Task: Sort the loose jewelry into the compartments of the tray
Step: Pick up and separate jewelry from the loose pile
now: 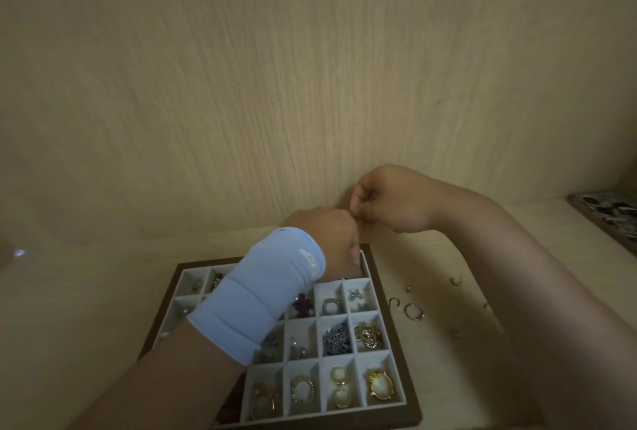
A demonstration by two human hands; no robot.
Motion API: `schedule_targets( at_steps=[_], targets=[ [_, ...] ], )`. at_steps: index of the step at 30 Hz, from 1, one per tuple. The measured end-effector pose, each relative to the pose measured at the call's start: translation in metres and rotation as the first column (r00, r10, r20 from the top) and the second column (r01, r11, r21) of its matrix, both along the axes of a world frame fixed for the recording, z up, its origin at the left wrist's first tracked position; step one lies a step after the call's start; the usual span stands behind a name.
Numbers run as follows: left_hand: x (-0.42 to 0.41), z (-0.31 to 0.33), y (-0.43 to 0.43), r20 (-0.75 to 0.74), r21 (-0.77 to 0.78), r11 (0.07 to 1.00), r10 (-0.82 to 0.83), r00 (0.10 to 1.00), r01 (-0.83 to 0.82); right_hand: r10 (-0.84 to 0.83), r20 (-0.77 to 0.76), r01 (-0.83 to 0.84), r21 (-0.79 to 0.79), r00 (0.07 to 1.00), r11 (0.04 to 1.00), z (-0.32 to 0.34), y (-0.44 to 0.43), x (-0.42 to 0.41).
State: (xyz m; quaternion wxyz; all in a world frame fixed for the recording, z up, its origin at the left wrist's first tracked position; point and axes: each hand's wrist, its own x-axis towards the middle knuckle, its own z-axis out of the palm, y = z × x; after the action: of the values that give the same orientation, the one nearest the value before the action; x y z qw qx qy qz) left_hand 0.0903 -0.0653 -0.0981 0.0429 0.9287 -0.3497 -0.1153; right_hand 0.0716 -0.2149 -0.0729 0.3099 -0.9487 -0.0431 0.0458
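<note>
Two hands are meeting fingertip to fingertip above the far right corner of the tray [392,336]: the left hand [324,236] is curling into a loose fist with its knuckles turned away, and the right hand [389,202] is reaching in from the right with thumb and forefinger pinching toward it; whether anything tiny is sitting between them is not showing, so their grip cannot be told. A soft, pale blue stretch sleeve [262,291] is wrapping the left wrist and is covering the middle of the tray. That tray is lying flat, a dark brown wooden frame holding a grid of square cells lined in pale grey felt. In the cells a dark red cross-shaped piece [303,305], a silver ring [331,307], small silver studs [355,295], a round blue-grey brooch [336,335] and a gold openwork piece [367,335] are resting, with two gold hoops [339,386] and a gold oval frame [379,385] filling the near row. Loose jewelry is lying on the pale wood-grain tabletop [482,257] just right of the tray: a thin round hoop [413,311], a small C-shaped bit [393,302] and scattered specks [455,280]. Behind, a matching grained panel [275,85] is rising, and a second dark-rimmed tray [606,216] is sitting at the far right edge
</note>
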Motion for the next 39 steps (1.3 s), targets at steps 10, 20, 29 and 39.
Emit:
schedule_targets(
  at_steps=[10,20,29,39],
  targets=[
    [0.000,0.009,0.047,-0.360,-0.580,0.759,0.086,0.929,-0.296,0.102,-0.053,-0.103,-0.013,0.993,0.995,0.007,0.001,-0.006],
    [-0.002,0.029,0.093,-0.426,-0.605,0.685,0.153,0.892,-0.406,0.199,0.012,-0.199,0.003,0.980,0.980,0.001,0.025,-0.009],
    [0.007,0.008,0.185,-0.237,-0.544,0.709,0.383,0.893,-0.448,0.346,0.085,-0.350,0.051,0.935,0.935,-0.002,0.113,0.002],
    [0.001,-0.011,0.198,-0.068,-0.393,0.844,0.370,0.927,-0.366,0.320,0.058,-0.319,-0.018,0.946,0.947,-0.017,0.142,0.011]
  ],
)
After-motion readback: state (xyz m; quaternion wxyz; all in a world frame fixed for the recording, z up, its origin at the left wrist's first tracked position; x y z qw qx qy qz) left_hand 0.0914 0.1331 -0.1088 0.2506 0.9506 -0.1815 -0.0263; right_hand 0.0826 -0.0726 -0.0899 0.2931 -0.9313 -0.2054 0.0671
